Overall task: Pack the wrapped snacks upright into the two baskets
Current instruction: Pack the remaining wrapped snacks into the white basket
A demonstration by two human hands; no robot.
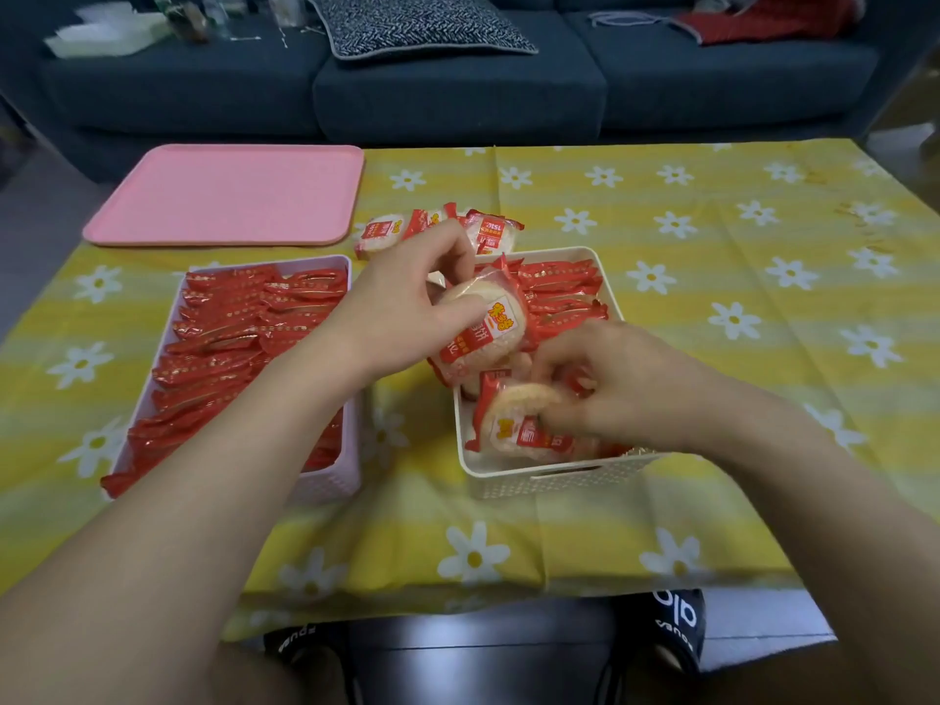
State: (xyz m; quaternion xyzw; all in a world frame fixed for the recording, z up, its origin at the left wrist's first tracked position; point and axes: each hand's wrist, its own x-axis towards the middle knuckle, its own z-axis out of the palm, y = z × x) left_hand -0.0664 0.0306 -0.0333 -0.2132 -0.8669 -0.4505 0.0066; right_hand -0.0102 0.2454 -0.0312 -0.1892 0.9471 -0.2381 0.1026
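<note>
1. My left grip (pixel 407 302) is pinching a wrapped rice cracker (pixel 483 323), tilted above the middle of the white basket (pixel 549 475). I reckon I'm keeping it raised until a slot opens below.
2. My right grip (pixel 605 384) is curled round a second cracker (pixel 513 419) at the basket's near end, standing it on edge so it packs upright.
3. Beyond both grips, red packs (pixel 559 292) already fill the far end, so room is tight.
4. Left of my left grip, the pink basket (pixel 330 480) looks full of upright snacks (pixel 229 338).
5. Past the left grip, loose crackers (pixel 432 231) wait on the bench (pixel 712 277); a pink tray (pixel 229 195) lies further off.
6. My crossing forearms hide some of the basket floor.
</note>
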